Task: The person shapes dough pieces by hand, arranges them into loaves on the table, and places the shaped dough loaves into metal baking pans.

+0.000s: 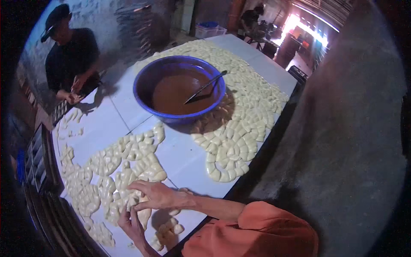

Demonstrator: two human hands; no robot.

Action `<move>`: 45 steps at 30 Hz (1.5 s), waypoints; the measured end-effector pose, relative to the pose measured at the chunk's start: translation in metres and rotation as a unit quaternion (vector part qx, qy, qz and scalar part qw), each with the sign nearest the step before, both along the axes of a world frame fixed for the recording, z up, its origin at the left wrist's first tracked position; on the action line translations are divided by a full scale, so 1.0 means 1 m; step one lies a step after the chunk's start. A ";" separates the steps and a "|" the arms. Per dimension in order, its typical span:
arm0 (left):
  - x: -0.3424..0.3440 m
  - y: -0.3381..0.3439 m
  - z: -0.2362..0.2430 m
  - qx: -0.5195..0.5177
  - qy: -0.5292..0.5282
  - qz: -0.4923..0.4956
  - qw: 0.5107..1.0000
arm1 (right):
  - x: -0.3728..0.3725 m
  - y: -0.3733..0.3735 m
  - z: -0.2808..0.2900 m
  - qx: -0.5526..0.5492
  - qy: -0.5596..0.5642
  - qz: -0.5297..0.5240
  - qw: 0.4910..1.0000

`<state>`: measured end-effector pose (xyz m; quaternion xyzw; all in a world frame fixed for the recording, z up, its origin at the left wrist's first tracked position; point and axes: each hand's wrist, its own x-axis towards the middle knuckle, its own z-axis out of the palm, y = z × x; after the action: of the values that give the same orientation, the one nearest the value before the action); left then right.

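Observation:
Pale, glossy dough pieces (109, 160) lie crowded over the near left part of the white table. My right hand (158, 195) reaches in from the right above them, thumb and fingers curved round a small piece of dough (133, 201). From below, my left hand (132, 223) meets it, its fingertips closed on the same piece. The two hands nearly touch there. Beneath my right wrist sits another small cluster of dough (168, 231), partly in shadow.
A blue basin (147, 109) of brown liquid, a dark stirring stick (201, 91) in it, stands mid-table. More dough pieces (239, 132) spread right and behind it. A co-worker (68, 60) stands far left. Dark stacked trays (40, 171) line the left edge; bare floor (325, 171) lies right.

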<state>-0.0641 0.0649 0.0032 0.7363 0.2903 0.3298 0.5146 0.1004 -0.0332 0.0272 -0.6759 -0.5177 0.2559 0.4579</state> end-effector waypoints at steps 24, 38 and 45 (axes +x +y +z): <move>0.204 -0.140 -0.018 -0.218 -0.233 -0.085 0.944 | 0.104 -0.097 0.036 0.140 0.613 -0.075 0.774; 0.153 -0.098 -0.004 -0.260 0.045 -0.141 0.954 | 0.342 -0.039 0.033 -0.260 -0.164 -0.091 0.947; 0.143 -0.093 0.007 -0.307 0.100 -0.175 0.930 | 0.363 -0.028 0.012 -0.299 -0.185 0.045 0.935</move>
<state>0.0787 -0.0280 0.0100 0.6111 0.2942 0.0539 0.7329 0.4638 -0.0612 0.0394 -0.7930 -0.5228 0.2893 0.1189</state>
